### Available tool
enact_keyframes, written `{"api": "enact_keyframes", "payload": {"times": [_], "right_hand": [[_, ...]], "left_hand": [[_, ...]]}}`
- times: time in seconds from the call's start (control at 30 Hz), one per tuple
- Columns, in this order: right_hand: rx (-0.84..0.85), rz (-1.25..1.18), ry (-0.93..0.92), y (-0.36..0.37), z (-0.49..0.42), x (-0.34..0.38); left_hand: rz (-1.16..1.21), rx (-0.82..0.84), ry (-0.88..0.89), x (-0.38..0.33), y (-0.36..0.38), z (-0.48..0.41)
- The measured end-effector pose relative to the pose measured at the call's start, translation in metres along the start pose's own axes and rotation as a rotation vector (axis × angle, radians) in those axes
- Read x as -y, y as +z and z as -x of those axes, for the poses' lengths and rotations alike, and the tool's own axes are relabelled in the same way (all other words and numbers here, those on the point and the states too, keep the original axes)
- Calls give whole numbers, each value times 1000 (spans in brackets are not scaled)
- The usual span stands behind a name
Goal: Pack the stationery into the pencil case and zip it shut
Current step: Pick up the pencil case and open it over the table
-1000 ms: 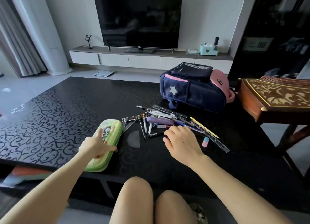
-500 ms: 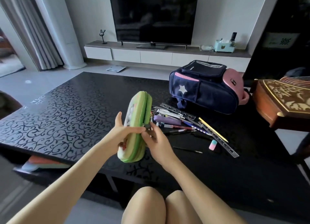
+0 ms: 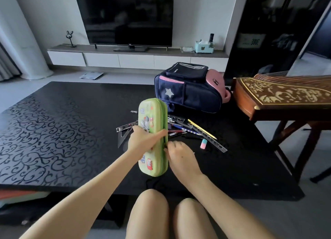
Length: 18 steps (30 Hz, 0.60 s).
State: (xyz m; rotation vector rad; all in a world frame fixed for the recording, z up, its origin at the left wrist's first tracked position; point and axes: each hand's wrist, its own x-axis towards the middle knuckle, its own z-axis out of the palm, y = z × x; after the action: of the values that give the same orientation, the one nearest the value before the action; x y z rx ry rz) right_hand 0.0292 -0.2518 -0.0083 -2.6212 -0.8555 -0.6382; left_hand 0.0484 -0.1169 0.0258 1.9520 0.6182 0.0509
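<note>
Your left hand (image 3: 143, 142) grips the green hard-shell pencil case with cartoon stickers (image 3: 152, 117), its fingers (image 3: 159, 133) wrapped across the printed face. You hold the case up on its long edge over the black surface with a swirl pattern (image 3: 62, 131), the zip seam turned to its right side. The two halves sit together, so nothing inside the case shows.

Your right hand (image 3: 180, 158) rests against that seam, touching the case's right edge, with its fingers (image 3: 169, 146) curled at the zip line. You cannot tell whether they pinch the pull.

The stationery lies loose on the surface, none of it in the case. Just right of the case are a cluster of dark pens (image 3: 177, 129), a yellow pencil (image 3: 200, 128), a long clear stencil ruler (image 3: 209, 138) and a small pink-and-teal eraser (image 3: 203, 143). Just left of the case lie a second clear ruler (image 3: 126, 127) and a clear set square (image 3: 123, 138).

Beyond the case stands a navy and pink backpack with a white star (image 3: 189, 93), and well to the case's right sits a carved wooden zither (image 3: 279, 93)
</note>
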Motion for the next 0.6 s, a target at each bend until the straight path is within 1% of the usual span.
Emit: {"api": "enact_keyframes", "payload": {"times": [0.07,0.13,0.2,0.3,0.37,0.43,0.53,0.57,0.6], "right_hand": [[36,210,-94,-7,3,1],[94,338,-169,-10,12,-4],[180,408,-235,-7,27,-8],[262,471,-268,9,32,-15],[273,452,-255,16,26,-19],[251,384,-259,20,22,-25],[187,207,-253,6,21,-36],[155,130,-223,-1,23,-40],[117,42,-154,-7,25,-45]], "left_hand": [[79,-56,-44,-4,-1,-2],[298,-52,-133,-9,-11,-8],[501,0,-284,-11,-23,-15],[669,120,-470,-16,-28,-11],[729,162,-534,-18,-26,-8],[750,179,-555,-17,-27,-7],[759,180,-589,-14,-32,-5],[755,194,-585,-14,-33,-3],[743,195,-560,-13,-34,-2]]}}
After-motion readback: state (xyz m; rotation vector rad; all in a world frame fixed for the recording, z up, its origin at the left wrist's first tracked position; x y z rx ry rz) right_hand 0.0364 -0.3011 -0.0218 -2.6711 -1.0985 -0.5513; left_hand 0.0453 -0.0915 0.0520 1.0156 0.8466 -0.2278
